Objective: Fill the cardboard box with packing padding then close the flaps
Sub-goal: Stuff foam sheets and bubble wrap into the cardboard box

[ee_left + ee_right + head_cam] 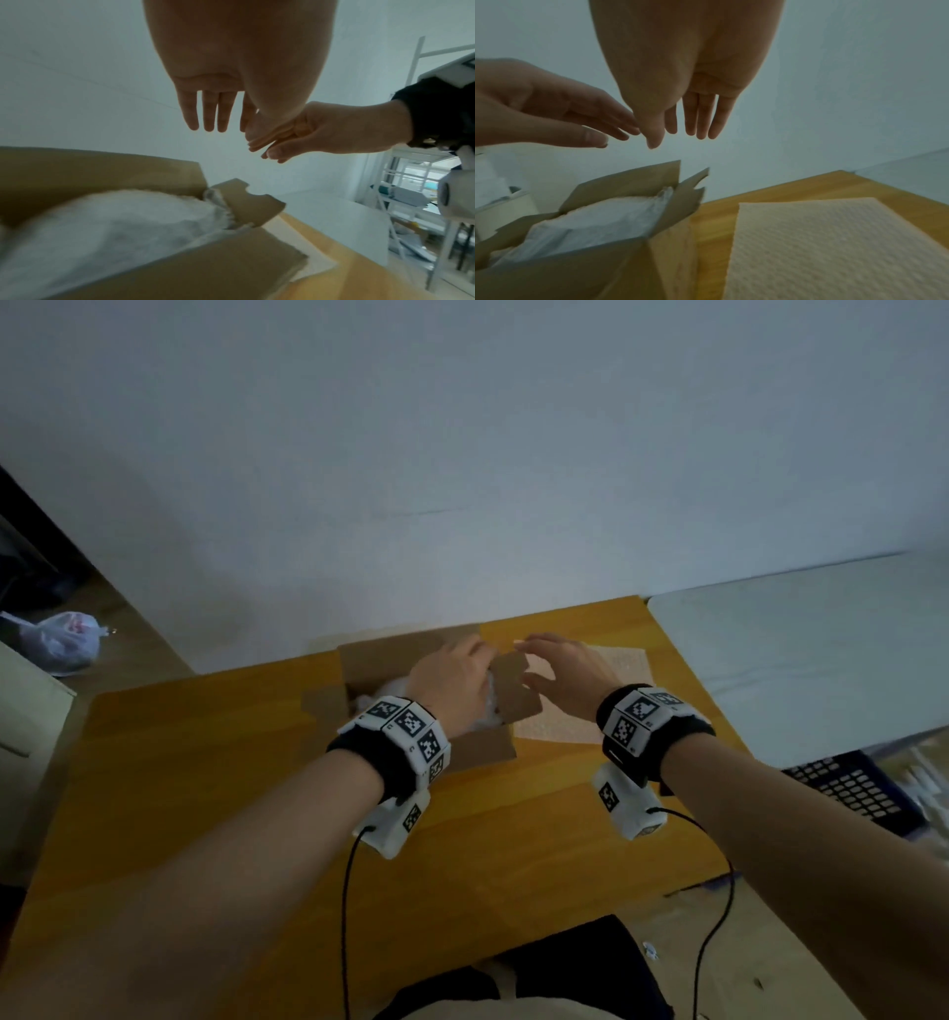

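Hands (452, 677) (567, 677) over padded box (482, 752), fingers straight, apart, seemingly holding nothing.

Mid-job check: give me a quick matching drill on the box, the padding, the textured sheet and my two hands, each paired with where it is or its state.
Things:
1. cardboard box
2. white padding
3. textured sheet
4. left hand and right hand

States:
A. lying flat on the table, right of the box
B. open, above the box, holding nothing
C. inside the box
D. flaps not closed

Pairs: 1-D, 2-C, 3-A, 4-B
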A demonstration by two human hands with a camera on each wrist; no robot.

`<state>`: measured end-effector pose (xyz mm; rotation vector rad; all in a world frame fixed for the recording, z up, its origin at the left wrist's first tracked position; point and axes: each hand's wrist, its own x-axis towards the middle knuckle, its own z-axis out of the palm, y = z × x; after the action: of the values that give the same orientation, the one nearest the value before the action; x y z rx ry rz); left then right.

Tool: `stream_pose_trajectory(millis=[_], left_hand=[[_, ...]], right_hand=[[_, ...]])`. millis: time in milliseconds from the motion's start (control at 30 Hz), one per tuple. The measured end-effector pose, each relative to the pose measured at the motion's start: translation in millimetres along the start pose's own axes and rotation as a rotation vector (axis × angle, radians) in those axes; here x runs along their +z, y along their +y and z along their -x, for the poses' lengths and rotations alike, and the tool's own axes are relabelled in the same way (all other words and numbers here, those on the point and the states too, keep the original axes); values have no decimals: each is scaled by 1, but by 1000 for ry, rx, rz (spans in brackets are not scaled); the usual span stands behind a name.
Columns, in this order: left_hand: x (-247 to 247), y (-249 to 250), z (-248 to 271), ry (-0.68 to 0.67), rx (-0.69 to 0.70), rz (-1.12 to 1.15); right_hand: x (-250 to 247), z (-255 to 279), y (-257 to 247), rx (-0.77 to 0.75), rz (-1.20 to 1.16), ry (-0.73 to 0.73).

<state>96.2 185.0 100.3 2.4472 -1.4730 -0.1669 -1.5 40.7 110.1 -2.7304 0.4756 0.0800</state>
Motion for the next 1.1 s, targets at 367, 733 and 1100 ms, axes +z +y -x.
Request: stream_pose_trajectory(millis=[367,733,1100], left_hand=[[79,105,-54,-36,-11,114],[167,101,-85,-379,-251,12],[215,89,-90,-505,-507,-47]], right_hand=[[5,36,118,167,-18,-5],[64,19,212,182,-59,-318],[102,5,259,103,48,-295]])
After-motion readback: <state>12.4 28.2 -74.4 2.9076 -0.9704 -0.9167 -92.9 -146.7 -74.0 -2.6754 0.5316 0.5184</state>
